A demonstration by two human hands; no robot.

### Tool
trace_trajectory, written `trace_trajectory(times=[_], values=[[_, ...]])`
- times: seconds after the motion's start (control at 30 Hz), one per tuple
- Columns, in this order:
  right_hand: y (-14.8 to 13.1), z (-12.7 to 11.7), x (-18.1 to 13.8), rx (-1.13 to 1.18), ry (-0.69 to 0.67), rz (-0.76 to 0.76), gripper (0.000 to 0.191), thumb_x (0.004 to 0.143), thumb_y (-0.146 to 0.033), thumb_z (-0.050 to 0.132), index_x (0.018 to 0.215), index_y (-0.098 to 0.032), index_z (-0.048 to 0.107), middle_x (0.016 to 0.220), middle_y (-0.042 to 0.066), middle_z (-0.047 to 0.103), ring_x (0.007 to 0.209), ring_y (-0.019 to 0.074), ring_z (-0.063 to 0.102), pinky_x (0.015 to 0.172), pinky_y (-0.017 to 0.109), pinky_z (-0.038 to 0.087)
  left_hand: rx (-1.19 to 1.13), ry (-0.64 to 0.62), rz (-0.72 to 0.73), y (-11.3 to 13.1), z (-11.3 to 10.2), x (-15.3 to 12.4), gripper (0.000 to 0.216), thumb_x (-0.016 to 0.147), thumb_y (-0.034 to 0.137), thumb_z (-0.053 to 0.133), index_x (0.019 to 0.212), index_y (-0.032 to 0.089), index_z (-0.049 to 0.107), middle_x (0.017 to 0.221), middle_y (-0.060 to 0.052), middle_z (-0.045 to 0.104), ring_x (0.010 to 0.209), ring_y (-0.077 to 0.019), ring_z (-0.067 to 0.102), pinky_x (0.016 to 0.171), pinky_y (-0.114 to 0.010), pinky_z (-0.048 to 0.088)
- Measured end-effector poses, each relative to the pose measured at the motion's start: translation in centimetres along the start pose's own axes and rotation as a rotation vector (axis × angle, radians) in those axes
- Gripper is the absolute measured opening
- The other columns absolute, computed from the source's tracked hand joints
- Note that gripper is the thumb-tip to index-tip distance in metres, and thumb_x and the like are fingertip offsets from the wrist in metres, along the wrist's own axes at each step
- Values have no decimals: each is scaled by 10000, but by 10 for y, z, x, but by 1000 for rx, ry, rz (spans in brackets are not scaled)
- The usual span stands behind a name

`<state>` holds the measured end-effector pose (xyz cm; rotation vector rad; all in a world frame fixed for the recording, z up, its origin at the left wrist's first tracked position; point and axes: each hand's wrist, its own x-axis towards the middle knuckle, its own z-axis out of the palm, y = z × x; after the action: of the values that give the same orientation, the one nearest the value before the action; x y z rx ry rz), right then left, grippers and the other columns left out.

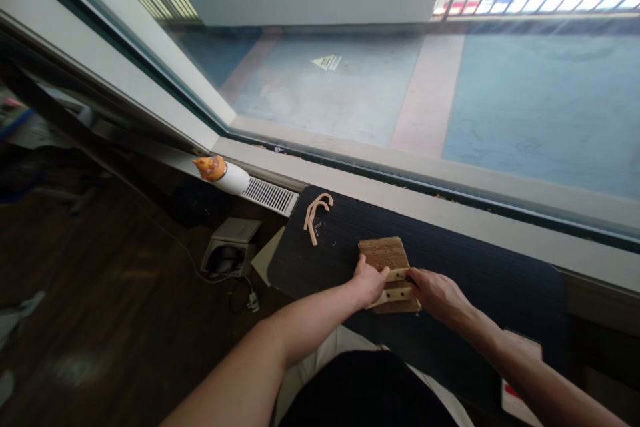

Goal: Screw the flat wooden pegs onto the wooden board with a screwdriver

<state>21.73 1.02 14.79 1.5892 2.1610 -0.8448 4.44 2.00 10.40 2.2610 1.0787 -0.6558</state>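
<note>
Two drilled wooden slats, upper [397, 274] and lower [397, 295], lying across brown ridged board [384, 253] on dark tabletop [475, 267]. Left hand [369, 281] gripping board's left side, thumb on upper slat. Right hand [437, 292] at upper slat's right end, fingers drawn together; cannot tell what they pinch. Step in hand, likely: work at upper slat's hole. Next move seems to call for firm left-hand hold, careful right fingertips.
</note>
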Motion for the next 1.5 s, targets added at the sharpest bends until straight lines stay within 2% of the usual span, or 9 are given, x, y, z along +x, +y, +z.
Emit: trace_trajectory(times=[0.4,0.67,0.77,0.93,1.03,1.17,1.27,1.4,1.5], values=[[1,2,-2,-27,34,-88,218,868,-135,415,939,-182,615,903,71,712,806,186,682,664,263,447,12,36,15,-1,4,0,512,820,262,591,1299,128,467,863,-160,724,833,-294,678,1014,-538,267],[-12,-2,-3,-72,2,-153,214,851,-80,431,918,-167,615,944,83,702,861,188,668,723,274,450,13,25,10,-2,7,2,551,817,273,609,1319,112,450,892,-177,719,859,-299,677,1015,-534,255],[-16,0,-3,-84,-1,-88,208,871,-94,412,908,-156,607,895,93,712,834,188,679,703,273,453,29,17,16,-1,6,2,533,827,279,590,1315,119,444,882,-163,724,849,-291,680,1012,-530,260],[-26,1,0,-108,23,120,248,930,-198,358,924,-131,596,801,128,720,751,226,706,611,292,465,54,25,20,0,3,1,490,798,282,601,1253,141,487,843,-140,730,817,-296,680,986,-538,287],[-34,-7,0,-126,27,144,234,918,-195,388,936,-124,610,807,144,722,772,245,710,611,299,471,49,31,13,1,1,-1,453,819,278,568,1247,147,504,840,-141,729,826,-300,679,970,-529,308],[-40,-24,-4,-163,3,79,220,872,-119,452,991,-131,636,863,141,726,826,259,706,647,310,482,39,35,12,1,0,-2,467,837,257,542,1284,131,493,880,-173,722,859,-308,673,995,-526,282],[-43,-32,-8,-194,-20,-20,249,855,-50,454,925,-141,675,949,139,721,884,245,693,690,296,485,47,27,2,2,-1,-3,472,841,249,540,1295,136,477,891,-170,722,856,-300,675,996,-528,278],[-43,-29,-9,-221,-32,-50,278,828,15,446,903,-102,687,952,169,721,896,239,689,707,280,488,60,15,-2,4,-2,-4,466,843,247,547,1288,132,469,883,-166,725,839,-294,681,990,-524,278],[-36,-19,-8,-212,-38,-11,247,836,-13,455,895,-101,677,893,158,731,856,227,702,688,270,494,69,9,1,4,-4,-5,496,830,259,576,1291,118,456,893,-174,722,847,-295,681,1001,-520,263]])
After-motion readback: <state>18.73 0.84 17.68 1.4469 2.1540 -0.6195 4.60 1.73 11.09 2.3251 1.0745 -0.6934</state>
